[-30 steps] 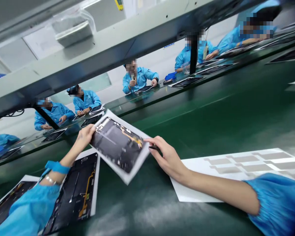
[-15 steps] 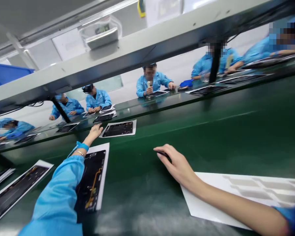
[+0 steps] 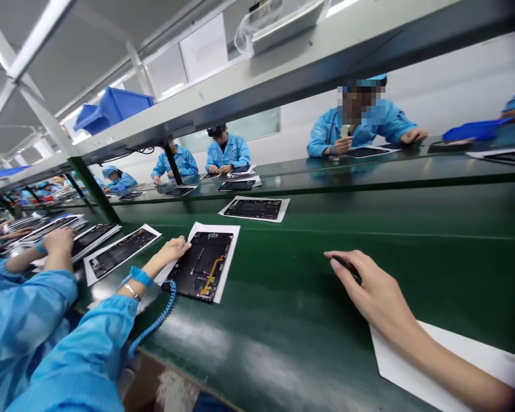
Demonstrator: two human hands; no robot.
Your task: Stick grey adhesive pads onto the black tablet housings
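My left hand (image 3: 174,250), with a blue wrist strap and a coiled cord, has its fingers curled at the left edge of a black tablet housing (image 3: 199,260) on a white sheet. An orange flex cable (image 3: 213,274) runs over the right part of this housing. Over the green bench to the right, my right hand (image 3: 375,286) is closed on a slender black tool (image 3: 347,268). Only part of the tool shows between thumb and fingers, so its kind is unclear. A white sheet (image 3: 446,357) lies under my right forearm.
Another housing (image 3: 257,209) on paper lies farther back, and one more (image 3: 122,252) to the left. A co-worker's hand (image 3: 60,243) is close on the left, beside stacked housings. A shelf (image 3: 223,86) crosses overhead. People in blue work along the far side.
My left hand has drawn back from beside the farther housing to the nearer one. My right hand keeps the black tool. The view has swung left, showing the co-worker's arm.
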